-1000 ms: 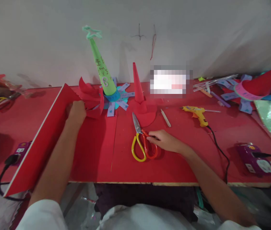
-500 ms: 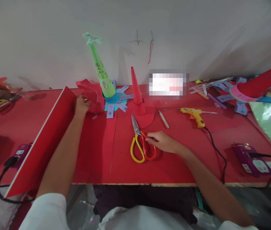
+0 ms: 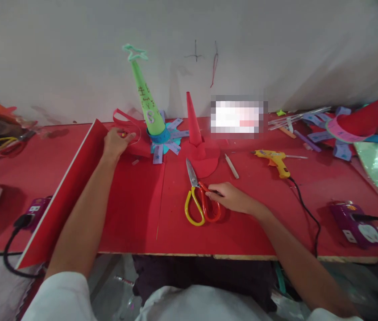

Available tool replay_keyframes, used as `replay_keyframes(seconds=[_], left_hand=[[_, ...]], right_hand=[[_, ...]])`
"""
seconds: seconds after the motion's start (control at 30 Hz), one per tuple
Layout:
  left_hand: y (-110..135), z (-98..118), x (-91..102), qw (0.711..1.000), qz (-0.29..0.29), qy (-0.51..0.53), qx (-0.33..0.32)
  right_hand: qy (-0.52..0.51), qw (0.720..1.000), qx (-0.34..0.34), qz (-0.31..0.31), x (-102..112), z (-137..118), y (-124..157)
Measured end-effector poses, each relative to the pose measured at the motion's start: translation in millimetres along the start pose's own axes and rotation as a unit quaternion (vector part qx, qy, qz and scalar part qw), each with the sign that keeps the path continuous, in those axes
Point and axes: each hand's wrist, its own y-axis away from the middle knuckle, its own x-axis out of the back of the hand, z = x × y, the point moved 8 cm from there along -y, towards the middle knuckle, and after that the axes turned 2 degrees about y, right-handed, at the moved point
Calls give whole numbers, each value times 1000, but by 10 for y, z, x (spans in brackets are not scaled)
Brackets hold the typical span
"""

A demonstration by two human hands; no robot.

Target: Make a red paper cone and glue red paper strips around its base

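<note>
My left hand (image 3: pixel 118 145) reaches to the back of the table, its fingers curled onto a cut piece of red paper (image 3: pixel 137 149). A narrow strip of that paper curves up behind the fingers; the fingertips are partly hidden. My right hand (image 3: pixel 230 198) grips the red handle of large scissors (image 3: pixel 191 171), which lie on the table with blades pointing away. Just beyond the blades stands a red paper cone hat (image 3: pixel 193 122) with a round brim. Beside my left forearm, a large red sheet (image 3: pixel 71 178) stands tilted up on edge.
A green cone hat (image 3: pixel 148 104) with a star top stands at the back. A white pencil-like stick (image 3: pixel 231 166), a yellow glue gun (image 3: pixel 272 160) and a purple power socket (image 3: pixel 356 223) lie rightward. Another socket (image 3: pixel 36 211) and scissors (image 3: pixel 3 143) are at left.
My left hand has turned and moved slightly right over the cut red paper, whose strip has shifted and lifted. My right hand keeps its hold on the scissors. The view has shifted slightly.
</note>
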Motion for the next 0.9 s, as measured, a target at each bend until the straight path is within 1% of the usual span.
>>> replay_keyframes(seconds=[0.1,0.17,0.23,0.3,0.37,0.53,0.63,0.7,0.8,0.87,0.9], left_hand=[[-11,-23,-6,1000,12,-8,12],[-13,-29,-26,1000,-2,-6,8],[-4,-10,-6,1000,-9,-13,-10],[21,32,61,999,-3,-32,-35],[72,110,156,996,11,-64,-67],[296,396,420,975,84,-159,-130],[436,594,505,962,100,-180,-177],[504,683,574,958,114,-183,-186],[588,787,703,956,143,-172,-189],[652,857,811,955,168,-152,-192],[690,897,865,954,179,-142,-196]], right_hand=[[1,1000,7,3,5,-16,-2],[1,1000,10,6,11,-33,0],[3,1000,9,6,12,-46,3],[3,1000,5,8,15,-52,8],[4,1000,2,6,13,-58,13],[7,1000,4,4,18,-59,14],[11,1000,9,6,17,-41,5],[17,1000,12,9,12,-32,3],[70,997,17,20,7,-48,10],[156,987,5,36,20,-57,20],[205,978,-9,45,33,-55,26]])
